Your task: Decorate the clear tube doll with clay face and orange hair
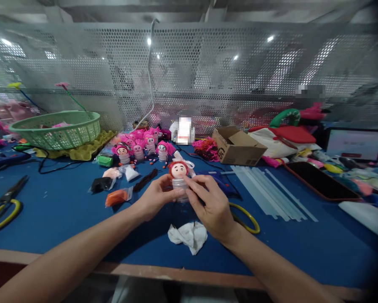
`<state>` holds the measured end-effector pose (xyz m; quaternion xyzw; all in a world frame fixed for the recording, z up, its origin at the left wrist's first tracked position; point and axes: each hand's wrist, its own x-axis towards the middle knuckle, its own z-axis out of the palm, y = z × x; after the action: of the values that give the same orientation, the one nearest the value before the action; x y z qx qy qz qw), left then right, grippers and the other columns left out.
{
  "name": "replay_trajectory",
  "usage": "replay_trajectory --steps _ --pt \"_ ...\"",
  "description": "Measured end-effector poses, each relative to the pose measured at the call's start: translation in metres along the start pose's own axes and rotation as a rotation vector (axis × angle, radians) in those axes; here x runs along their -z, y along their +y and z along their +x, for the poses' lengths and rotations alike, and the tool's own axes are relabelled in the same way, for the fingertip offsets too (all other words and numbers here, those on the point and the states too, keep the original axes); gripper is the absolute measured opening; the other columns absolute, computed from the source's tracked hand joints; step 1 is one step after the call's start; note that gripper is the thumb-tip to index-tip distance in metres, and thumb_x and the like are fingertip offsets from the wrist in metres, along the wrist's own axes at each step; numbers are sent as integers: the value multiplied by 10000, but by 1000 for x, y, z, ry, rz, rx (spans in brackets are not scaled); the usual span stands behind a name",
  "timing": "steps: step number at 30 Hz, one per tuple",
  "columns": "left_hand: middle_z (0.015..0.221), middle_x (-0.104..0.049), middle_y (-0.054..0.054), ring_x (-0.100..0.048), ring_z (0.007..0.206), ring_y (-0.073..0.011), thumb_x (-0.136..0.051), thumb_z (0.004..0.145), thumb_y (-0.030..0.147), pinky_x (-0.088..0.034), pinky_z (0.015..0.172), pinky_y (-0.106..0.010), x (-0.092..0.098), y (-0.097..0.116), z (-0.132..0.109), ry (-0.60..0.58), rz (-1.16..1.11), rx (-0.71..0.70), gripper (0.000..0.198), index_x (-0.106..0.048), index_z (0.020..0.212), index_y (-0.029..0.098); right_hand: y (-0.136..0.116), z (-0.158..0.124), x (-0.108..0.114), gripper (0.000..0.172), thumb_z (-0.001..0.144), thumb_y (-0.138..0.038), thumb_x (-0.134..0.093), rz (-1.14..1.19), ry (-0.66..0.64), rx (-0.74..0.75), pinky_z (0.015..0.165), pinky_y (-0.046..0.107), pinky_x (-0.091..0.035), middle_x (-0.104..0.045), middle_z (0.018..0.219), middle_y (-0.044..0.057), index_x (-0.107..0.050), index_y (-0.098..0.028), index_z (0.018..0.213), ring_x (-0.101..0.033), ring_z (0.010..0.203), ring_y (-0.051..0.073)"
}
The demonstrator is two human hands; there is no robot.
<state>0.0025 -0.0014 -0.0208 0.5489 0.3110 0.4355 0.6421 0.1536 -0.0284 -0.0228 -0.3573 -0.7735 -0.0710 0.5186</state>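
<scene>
A small doll [179, 170] with red hair, a white bow and a ribbed clear body stands upright between my hands. My left hand [159, 192] is closed round the doll's body from the left, its thumb across the front. The fingers of my right hand [209, 202] are bent, and the fingertips touch the doll near its chin and the right side of its body. Whether anything small sits under those fingertips is hidden. Below the hands lies a crumpled white cloth [189, 236] on the blue table [129, 248].
Packets of orange clay [117, 197] and black clay [102, 184] lie left. Several pink-haired dolls [138, 148] stand behind. Glue sticks [264, 191], a cardboard box [238, 147] and a phone [321, 181] are right. Scissors [9, 204] lie far left; a yellow handle [250, 219] shows beside my right wrist.
</scene>
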Motion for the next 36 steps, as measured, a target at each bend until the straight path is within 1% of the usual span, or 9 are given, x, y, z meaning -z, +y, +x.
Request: replay_trajectory --steps 8,12,15,20,25,27,30,32,36 --pt "971 -600 -63 -558 862 -164 -730 583 279 -433 796 -301 -5 2 -1 53 7 -42 489 -544 1010 129 -5 0 -1 266 814 -153 -453 158 0 -156 762 347 -464 -549 907 85 -595 -197 1034 -531 873 184" --pt "990 -597 -72 -558 868 -173 -732 576 273 -433 799 -310 -5 4 -1 64 118 -82 501 -522 1008 130 -4 3 -2 138 800 -257 -503 384 30 -500 738 324 -479 -583 885 66 -550 -185 908 -568 842 172" --pt "948 -607 -66 -565 848 -170 -734 571 288 -435 780 -297 -4 5 0 83 174 -100 470 -515 957 133 2 4 -5 256 755 -344 -560 549 -19 -698 731 326 -492 -598 921 76 -518 -172 940 -587 839 178" --pt "812 -603 -22 -556 737 -134 -724 573 346 -432 693 -252 2 7 1 103 296 -100 393 -505 826 140 6 5 -8 313 750 -387 -558 860 -264 -773 813 335 -473 -637 969 70 -552 -163 968 -600 895 182" --pt "770 -566 -18 -509 664 -123 -683 602 415 -408 612 -240 7 16 1 102 561 -166 393 -534 839 139 7 5 -9 346 711 -388 -603 902 -228 -826 785 330 -475 -654 933 71 -559 -148 956 -606 872 187" --pt "747 -542 -13 -491 653 -121 -668 626 408 -399 601 -242 8 21 -1 198 677 -293 361 -530 835 148 6 5 -9 346 704 -388 -609 890 -200 -826 759 326 -477 -655 908 69 -558 -145 946 -607 848 186" --pt "729 -528 -17 -481 684 -127 -628 693 327 -392 633 -251 11 28 -4 305 921 -634 195 -559 784 169 4 6 -8 345 699 -399 -608 867 -207 -842 712 317 -477 -652 852 60 -561 -141 925 -607 791 183" --pt "736 -545 -29 -485 702 -133 -580 741 269 -391 657 -262 11 31 -5 266 1081 -809 92 -603 776 188 2 6 -7 340 701 -402 -604 845 -227 -842 684 308 -472 -645 819 51 -564 -139 911 -601 757 177" --pt "724 -560 -37 -480 681 -133 -537 775 217 -393 651 -271 11 33 -7 210 1271 -980 119 -648 818 217 -2 8 -5 335 701 -395 -599 811 -254 -839 655 289 -457 -633 787 41 -563 -131 904 -586 719 160"
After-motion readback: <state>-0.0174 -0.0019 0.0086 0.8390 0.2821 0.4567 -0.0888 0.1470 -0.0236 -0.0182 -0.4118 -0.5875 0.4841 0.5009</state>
